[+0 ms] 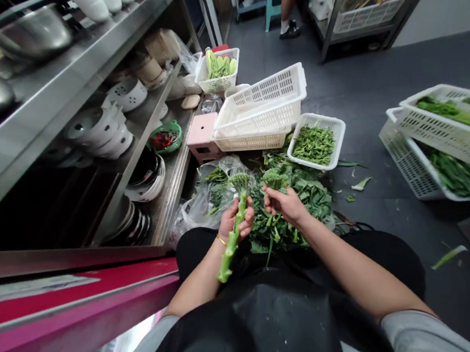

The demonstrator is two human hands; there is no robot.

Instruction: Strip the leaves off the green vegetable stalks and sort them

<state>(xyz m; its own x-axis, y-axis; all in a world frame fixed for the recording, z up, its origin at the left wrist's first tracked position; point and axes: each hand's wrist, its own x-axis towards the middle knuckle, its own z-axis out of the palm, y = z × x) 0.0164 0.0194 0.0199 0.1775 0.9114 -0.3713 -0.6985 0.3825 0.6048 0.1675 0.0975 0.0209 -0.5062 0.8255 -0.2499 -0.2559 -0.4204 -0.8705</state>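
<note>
My left hand (pixel 226 220) is closed around a thick, pale green broccoli stalk (pixel 230 251), its cut lower end toward me and a small floret head at the top. To the right of it, my right hand (pixel 286 205) is closed in a pinch, with a broccoli floret (pixel 275 178) at its fingertips. Below and behind both hands lies a heap of broccoli leaves (pixel 311 199) and trimmings. A clear plastic bag (pixel 196 208) with green pieces inside sits left of the heap.
Beyond the heap stand a white basket (pixel 338 146) of cut greens, stacked white baskets (pixel 261 105) and a pink stool (pixel 201 132). A steel shelf (pixel 79 80) with bowls runs along the left. Vegetable crates (pixel 446 128) are at right. Another person's leg (pixel 287 2) shows at the back.
</note>
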